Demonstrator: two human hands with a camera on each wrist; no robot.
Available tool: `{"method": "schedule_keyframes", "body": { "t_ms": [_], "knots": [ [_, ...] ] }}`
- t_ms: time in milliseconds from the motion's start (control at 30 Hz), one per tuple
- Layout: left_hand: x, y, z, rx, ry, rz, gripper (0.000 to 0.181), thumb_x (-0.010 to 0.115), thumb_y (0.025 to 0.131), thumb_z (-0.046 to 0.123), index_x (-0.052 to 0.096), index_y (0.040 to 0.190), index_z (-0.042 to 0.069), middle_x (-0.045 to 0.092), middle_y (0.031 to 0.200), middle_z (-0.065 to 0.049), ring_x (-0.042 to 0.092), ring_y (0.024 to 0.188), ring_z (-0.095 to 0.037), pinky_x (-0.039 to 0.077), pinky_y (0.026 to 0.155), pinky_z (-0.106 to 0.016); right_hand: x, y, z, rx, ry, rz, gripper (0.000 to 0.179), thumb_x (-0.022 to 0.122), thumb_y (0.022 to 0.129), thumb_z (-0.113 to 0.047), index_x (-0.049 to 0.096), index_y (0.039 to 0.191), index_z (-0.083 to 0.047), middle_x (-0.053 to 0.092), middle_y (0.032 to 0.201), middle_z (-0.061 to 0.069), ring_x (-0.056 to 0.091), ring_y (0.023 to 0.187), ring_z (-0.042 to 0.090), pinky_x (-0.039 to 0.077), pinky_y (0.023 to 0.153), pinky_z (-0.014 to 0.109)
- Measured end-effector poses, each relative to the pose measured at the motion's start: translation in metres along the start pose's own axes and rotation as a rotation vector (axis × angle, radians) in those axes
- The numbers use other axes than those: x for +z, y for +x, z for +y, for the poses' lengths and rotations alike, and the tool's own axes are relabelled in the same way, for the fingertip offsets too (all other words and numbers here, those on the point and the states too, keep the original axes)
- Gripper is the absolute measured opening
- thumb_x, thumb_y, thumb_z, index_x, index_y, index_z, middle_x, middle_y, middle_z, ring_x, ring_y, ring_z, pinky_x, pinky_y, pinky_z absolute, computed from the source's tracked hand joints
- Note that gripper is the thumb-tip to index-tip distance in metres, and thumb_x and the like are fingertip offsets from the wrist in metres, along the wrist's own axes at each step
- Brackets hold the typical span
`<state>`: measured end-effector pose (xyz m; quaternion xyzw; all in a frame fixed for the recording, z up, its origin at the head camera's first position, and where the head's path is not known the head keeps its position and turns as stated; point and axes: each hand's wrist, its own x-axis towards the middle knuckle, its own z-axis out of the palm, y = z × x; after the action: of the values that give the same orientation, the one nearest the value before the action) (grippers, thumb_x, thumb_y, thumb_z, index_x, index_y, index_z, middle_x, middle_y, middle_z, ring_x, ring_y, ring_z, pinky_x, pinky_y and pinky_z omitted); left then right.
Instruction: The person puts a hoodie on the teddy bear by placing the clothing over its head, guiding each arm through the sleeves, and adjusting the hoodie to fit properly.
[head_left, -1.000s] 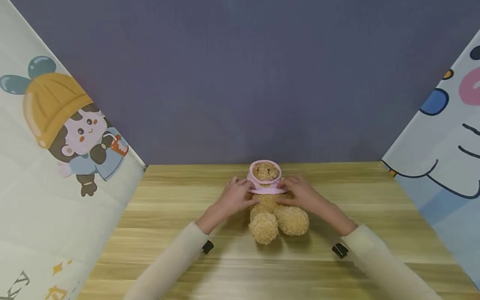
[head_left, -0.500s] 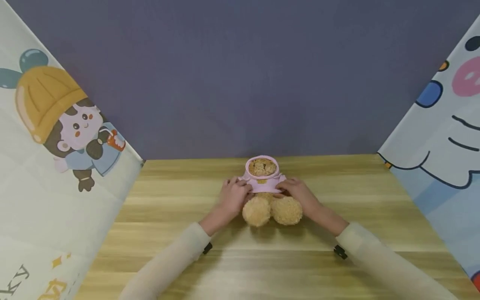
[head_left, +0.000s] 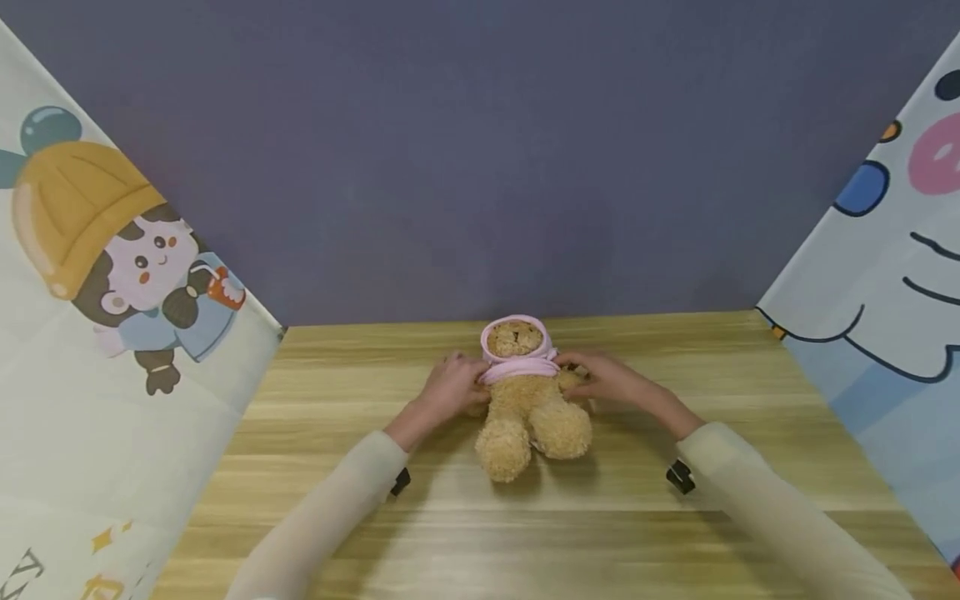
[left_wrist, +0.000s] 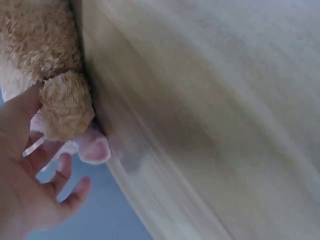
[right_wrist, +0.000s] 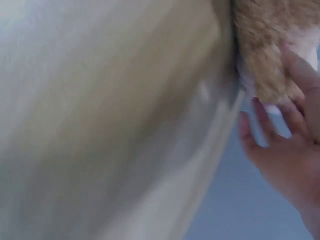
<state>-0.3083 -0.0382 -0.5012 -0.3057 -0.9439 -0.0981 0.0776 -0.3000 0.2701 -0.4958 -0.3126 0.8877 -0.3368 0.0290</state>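
A light-brown teddy bear [head_left: 524,398] lies on its back on the wooden table, feet towards the near edge. A pink hoodie [head_left: 520,367] is bunched around its upper chest, with the hood framing its face. My left hand [head_left: 454,384] pinches the hoodie beside one arm of the bear. In the left wrist view, that furry arm [left_wrist: 67,106] hangs by my thumb and my other fingers are spread. On the opposite side my right hand [head_left: 611,379] pinches the hoodie around the bear's other arm [right_wrist: 270,75]. Fur partly hides the fingertips in both wrist views.
The wooden table [head_left: 465,542] extends around the bear. A dark blue-grey panel [head_left: 480,167] stands behind it, close to the bear's head. Cartoon-printed panels flank the table on the left [head_left: 82,417] and right [head_left: 885,292].
The hoodie first spread down over the bear's chest, then rode up into a bunch, baring the belly and arms. Both hands moved along with it, and the legs tipped back towards the near edge.
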Motion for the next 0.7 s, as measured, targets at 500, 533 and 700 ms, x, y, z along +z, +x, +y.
{"method": "schedule_keyframes", "body": {
  "t_ms": [500, 533, 700],
  "knots": [
    [-0.022, -0.006, 0.018, 0.011, -0.028, -0.036, 0.011, 0.079, 0.088, 0.022, 0.072, 0.095, 0.017, 0.069, 0.089, -0.001, 0.061, 0.087, -0.026, 0.051, 0.082, -0.049, 0.023, -0.015, -0.020, 0.061, 0.010, 0.204, 0.034, 0.078, 0.090, -0.013, 0.067, 0.122, -0.006, 0.067, 0.116, 0.015, 0.064, 0.098, 0.027, 0.056, 0.078, 0.038],
    [-0.025, -0.006, 0.018, 0.035, -0.063, -0.033, 0.013, 0.080, 0.087, 0.022, 0.072, 0.096, 0.016, 0.069, 0.086, 0.000, 0.061, 0.085, -0.025, 0.050, 0.082, -0.047, 0.022, -0.016, -0.022, 0.046, 0.011, 0.187, 0.040, 0.079, 0.089, -0.014, 0.066, 0.127, -0.006, 0.066, 0.121, 0.016, 0.063, 0.101, 0.028, 0.055, 0.080, 0.039],
    [-0.026, -0.009, 0.026, 0.160, -0.005, 0.028, 0.015, 0.079, 0.087, 0.022, 0.070, 0.098, 0.020, 0.069, 0.089, 0.003, 0.063, 0.087, -0.022, 0.050, 0.082, -0.044, 0.031, -0.009, -0.036, -0.129, -0.148, 0.246, 0.024, 0.084, 0.081, -0.007, 0.071, 0.100, -0.011, 0.070, 0.099, 0.004, 0.062, 0.090, 0.023, 0.052, 0.083, 0.041]
  ]
}}
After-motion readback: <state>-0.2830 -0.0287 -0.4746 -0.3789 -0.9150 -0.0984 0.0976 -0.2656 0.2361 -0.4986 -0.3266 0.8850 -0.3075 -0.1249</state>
